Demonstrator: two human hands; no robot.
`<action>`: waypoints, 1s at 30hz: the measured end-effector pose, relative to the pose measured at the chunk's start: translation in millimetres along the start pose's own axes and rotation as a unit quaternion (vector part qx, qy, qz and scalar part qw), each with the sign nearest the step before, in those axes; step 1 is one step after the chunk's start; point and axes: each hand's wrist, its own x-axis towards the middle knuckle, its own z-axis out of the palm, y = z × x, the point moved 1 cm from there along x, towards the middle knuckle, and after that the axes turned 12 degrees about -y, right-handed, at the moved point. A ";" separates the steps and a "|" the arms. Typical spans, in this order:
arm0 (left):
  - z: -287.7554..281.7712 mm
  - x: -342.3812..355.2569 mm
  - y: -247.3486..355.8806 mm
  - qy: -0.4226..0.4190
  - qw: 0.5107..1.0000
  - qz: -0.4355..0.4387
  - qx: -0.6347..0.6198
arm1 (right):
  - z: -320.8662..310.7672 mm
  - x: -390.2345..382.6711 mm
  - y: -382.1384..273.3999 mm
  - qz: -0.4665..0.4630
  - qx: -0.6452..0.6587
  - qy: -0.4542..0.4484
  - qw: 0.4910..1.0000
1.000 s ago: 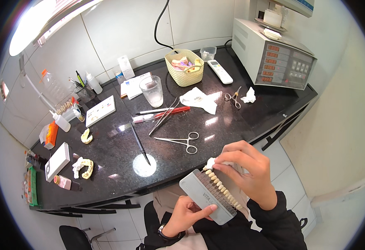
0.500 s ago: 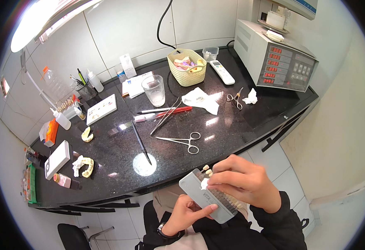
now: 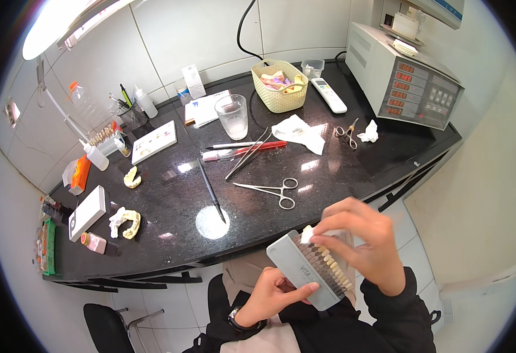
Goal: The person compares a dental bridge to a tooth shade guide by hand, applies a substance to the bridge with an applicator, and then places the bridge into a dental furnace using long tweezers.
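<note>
My left hand (image 3: pixel 275 295) is wrapped around a grey dental shade guide (image 3: pixel 299 263), thumb lying across its face, below the counter's front edge. Along the guide's right side runs a row of tooth-coloured shade tabs (image 3: pixel 331 262), from cream to darker yellow. My right hand (image 3: pixel 361 235) is closed in a pinch on a small white wad (image 3: pixel 307 235), which looks like tissue or cotton. That wad is at the tab at the guide's far end, and whether it touches the tooth is hard to make out. The right fingers are slightly blurred.
On the black counter (image 3: pixel 270 220) lie scissor-handled forceps (image 3: pixel 281 191), tweezers (image 3: pixel 249 154), a dark pen-like tool (image 3: pixel 212 191) and tissue (image 3: pixel 299 134). Behind them stand a glass (image 3: pixel 232 117), a basket (image 3: pixel 278 97) and a boxy machine (image 3: pixel 399 82). Dental models (image 3: pixel 130 223) sit left.
My right hand has raised the white wad from the guide's face to its far end, uncovering more of the tabs. The left hand keeps its hold. The whole view has shifted slightly.
</note>
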 end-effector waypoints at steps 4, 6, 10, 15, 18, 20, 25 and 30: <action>1.6 -1.3 0.1 0.014 1.000 -0.001 -0.024 | 7.3 7.5 7.0 0.014 -0.041 0.025 0.999; 2.1 -3.3 0.2 0.026 0.999 0.006 -0.020 | 7.3 11.0 12.8 0.029 -0.030 0.054 0.998; -0.3 -5.2 2.6 0.038 0.999 -0.016 -0.028 | 1.3 5.8 13.6 0.031 0.056 0.082 0.995; -1.8 -3.9 -0.6 0.032 0.999 -0.005 -0.014 | 1.1 -3.2 0.5 0.016 0.064 -0.026 0.997; -1.6 -3.8 1.1 0.021 0.999 -0.011 -0.028 | 3.8 -3.1 1.9 0.022 0.002 -0.031 0.999; -1.4 -4.7 -1.2 0.042 0.999 -0.008 -0.027 | 3.8 -2.4 10.4 0.043 -0.074 0.029 0.996; -3.6 -5.2 0.1 0.063 0.997 -0.003 -0.033 | 6.9 -13.2 13.3 0.016 0.004 0.035 0.999; -6.6 -4.3 0.0 0.081 0.997 0.012 -0.014 | 9.8 -13.0 13.4 0.046 -0.031 0.050 0.997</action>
